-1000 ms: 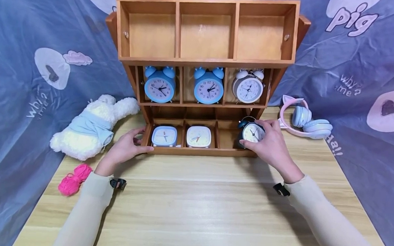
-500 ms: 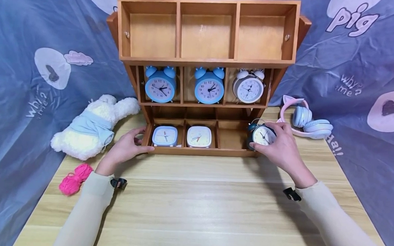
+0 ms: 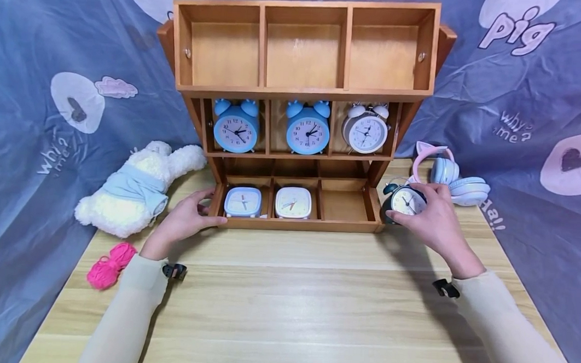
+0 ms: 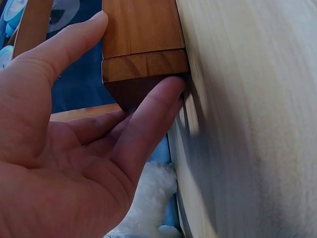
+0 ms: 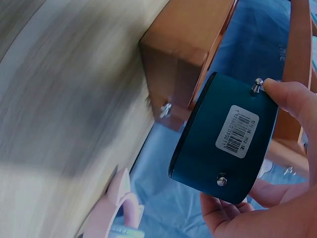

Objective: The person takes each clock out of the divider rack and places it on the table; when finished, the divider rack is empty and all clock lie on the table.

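In my right hand (image 3: 434,216) I hold a dark teal twin-bell alarm clock (image 3: 404,201) with a white dial, just beyond the right end of the wooden shelf (image 3: 298,224). The right wrist view shows the clock's underside (image 5: 225,144), with a barcode label and metal feet, gripped between thumb and fingers. My left hand (image 3: 185,220) holds the lower left corner of the shelf, thumb at the front and fingers against its side. A blue square clock (image 3: 242,201) and a white square clock (image 3: 293,202) lie in the bottom tier's left and middle compartments; the right one is bare.
Two blue bell clocks, the left one (image 3: 236,126) and the middle one (image 3: 308,128), and a white bell clock (image 3: 366,129) fill the middle tier. A plush toy (image 3: 132,189) and pink yarn (image 3: 111,265) lie left; cat-ear headphones (image 3: 460,185) lie right.
My right hand has carried the teal alarm clock rightward, out of the bottom right compartment and past the shelf's end. My left hand has stayed on the shelf corner.
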The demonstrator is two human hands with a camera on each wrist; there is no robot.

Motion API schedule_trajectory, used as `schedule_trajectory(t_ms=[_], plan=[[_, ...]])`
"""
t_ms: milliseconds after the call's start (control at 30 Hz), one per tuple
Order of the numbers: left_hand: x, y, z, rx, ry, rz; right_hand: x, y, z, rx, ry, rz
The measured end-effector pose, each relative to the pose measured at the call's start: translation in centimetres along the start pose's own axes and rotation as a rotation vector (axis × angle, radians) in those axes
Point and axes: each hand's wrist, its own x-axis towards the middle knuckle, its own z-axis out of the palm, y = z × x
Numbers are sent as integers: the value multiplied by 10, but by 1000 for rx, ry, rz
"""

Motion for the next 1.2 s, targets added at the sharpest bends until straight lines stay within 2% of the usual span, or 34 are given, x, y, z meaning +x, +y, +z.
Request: schedule_trajectory(t_ms=[433,667,900,1200], plan=[[3,0,2,-7,0,17,10,27,-7,-27,-49,41],[1,-1,0,-8,0,17,20,46,-3,-61,-101,40],[0,-1,-3,5,12,19,29,50,1,-71,-134,52],[-1,-2,1,-2,2,14,28,53,3,-82,-205,70]])
